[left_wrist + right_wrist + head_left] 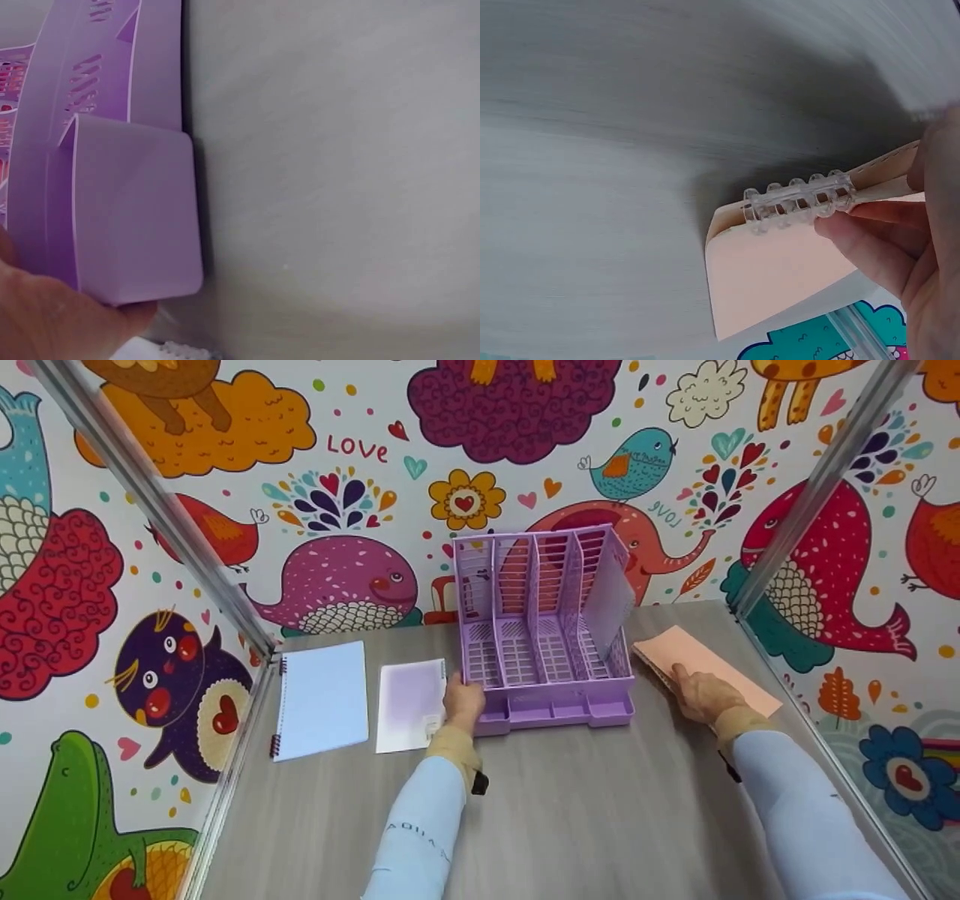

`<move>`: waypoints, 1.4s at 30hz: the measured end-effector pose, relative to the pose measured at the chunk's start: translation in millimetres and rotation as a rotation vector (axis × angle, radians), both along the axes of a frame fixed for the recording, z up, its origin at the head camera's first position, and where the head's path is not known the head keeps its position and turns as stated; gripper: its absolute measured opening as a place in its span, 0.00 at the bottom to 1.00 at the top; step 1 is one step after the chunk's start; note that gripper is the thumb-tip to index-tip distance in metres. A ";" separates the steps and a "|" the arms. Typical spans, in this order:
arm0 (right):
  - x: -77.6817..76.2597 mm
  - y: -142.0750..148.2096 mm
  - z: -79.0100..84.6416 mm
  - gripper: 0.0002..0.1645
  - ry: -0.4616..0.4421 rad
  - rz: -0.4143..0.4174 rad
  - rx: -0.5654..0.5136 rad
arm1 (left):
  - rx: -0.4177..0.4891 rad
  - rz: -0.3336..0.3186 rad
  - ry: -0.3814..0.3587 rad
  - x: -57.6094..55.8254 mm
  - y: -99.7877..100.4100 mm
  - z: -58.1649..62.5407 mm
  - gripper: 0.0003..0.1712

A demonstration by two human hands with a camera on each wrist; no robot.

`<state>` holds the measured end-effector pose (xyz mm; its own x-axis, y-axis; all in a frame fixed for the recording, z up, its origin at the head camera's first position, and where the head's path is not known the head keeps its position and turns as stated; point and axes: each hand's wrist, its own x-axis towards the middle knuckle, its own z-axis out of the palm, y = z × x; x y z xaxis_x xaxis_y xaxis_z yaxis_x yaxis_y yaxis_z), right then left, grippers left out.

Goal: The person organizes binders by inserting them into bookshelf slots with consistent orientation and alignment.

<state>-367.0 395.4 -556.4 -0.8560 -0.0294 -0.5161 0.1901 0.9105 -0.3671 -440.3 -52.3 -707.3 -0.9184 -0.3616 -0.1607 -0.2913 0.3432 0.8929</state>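
A purple desk file organizer [559, 701] with slatted upright compartments stands at the back of the table. My left hand [463, 705] grips its front left corner; in the left wrist view the thumb lies against the end of the front tray [139, 217]. In the rightmost compartment a pale, thin notebook [609, 604] stands upright. To the right of the organizer, my right hand [703, 696] pinches a peach notebook [720, 669] at its bound edge. The right wrist view shows that notebook's clear plastic ring binding [799, 201] beside the thumb, its covers slightly parted.
Left of the organizer lie a white and lilac notebook [409, 697] and, farther left, a light blue spiral notebook [324, 701]. Metal frame posts [817, 495] and cartoon-printed walls [345, 510] close in the grey table [570, 810] at the back and sides.
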 end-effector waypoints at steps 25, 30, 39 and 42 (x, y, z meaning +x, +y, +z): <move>-18.8 34.5 -41.1 0.20 0.422 0.098 0.118 | -0.044 0.014 -0.008 8.2 3.9 14.3 0.24; -14.2 31.9 -36.1 0.23 0.533 -0.013 0.116 | -0.045 0.023 0.009 8.1 2.8 11.8 0.25; -5.9 18.8 -27.3 0.28 0.735 -0.212 0.049 | -0.057 0.019 0.017 3.9 4.3 4.8 0.28; -3.3 14.7 -24.0 0.28 0.795 -0.332 -0.028 | -0.051 0.015 0.006 3.6 4.6 5.0 0.28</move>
<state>-370.3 410.1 -580.5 -0.9294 0.2830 0.2370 0.1221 0.8416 -0.5261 -436.7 -47.7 -702.4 -0.9136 -0.3832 -0.1358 -0.2913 0.3839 0.8762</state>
